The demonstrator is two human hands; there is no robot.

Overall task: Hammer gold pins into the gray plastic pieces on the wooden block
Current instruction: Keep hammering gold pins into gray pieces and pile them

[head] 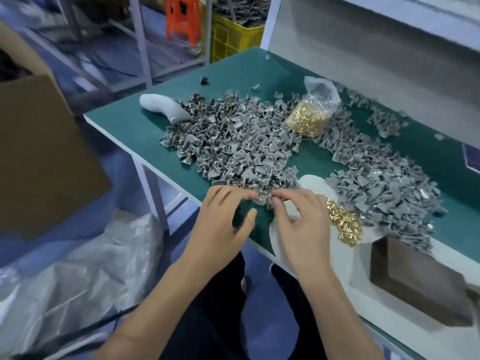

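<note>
We see both hands meeting at the near edge of the big heap of gray plastic pieces (233, 141) in the middle of the frame; the left hand (223, 219) has its fingers curled, fingertips on a gray piece at the heap's edge, thumb held apart below; the right hand (298, 219) pinches at the same spot with thumb and forefinger, though we cannot tell exactly what it holds; loose gold pins (342, 224) lie on a white cloth (309, 181) just right of the right hand; the wooden block (415, 279) sits at lower right, apart from both hands; a clear bag of gold pins (311, 115) stands among the pieces in the upper middle, on the green table (135, 120); a cardboard box (39, 152) fills the left.
</note>
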